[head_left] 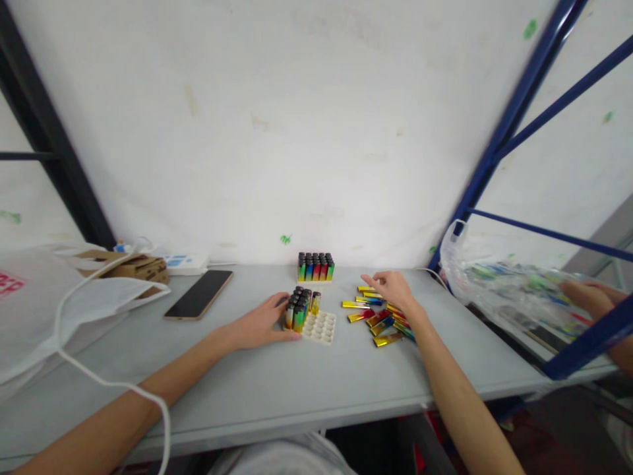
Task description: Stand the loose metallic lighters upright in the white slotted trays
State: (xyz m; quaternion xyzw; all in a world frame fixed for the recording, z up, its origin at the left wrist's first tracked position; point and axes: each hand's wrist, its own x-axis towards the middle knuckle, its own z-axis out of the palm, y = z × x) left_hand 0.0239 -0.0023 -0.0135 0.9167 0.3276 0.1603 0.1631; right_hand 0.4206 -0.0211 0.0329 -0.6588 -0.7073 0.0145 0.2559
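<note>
My left hand [264,321] is curled around the left side of a white tray [320,328] with round holes, thumb at the near edge and fingers at the far side. Upright lighters [298,308] with black tops and shiny coloured bodies fill the tray's left part; a single yellow lighter [315,303] stands beside them, and the holes on the right are bare. My right hand [392,288] hovers at the far end of a loose pile of lighters [380,323], its fingers reaching left, slightly apart. A yellow lighter [366,289] lies just under those fingers.
Behind, a full block of upright lighters [315,267] stands near the wall. A phone [199,295], a cardboard box [148,269], a white bag [34,297] and a white cable [99,377] are on the left. Right, beyond a blue frame [487,171], are a clear plastic bag [494,277] and another person's hand [586,297].
</note>
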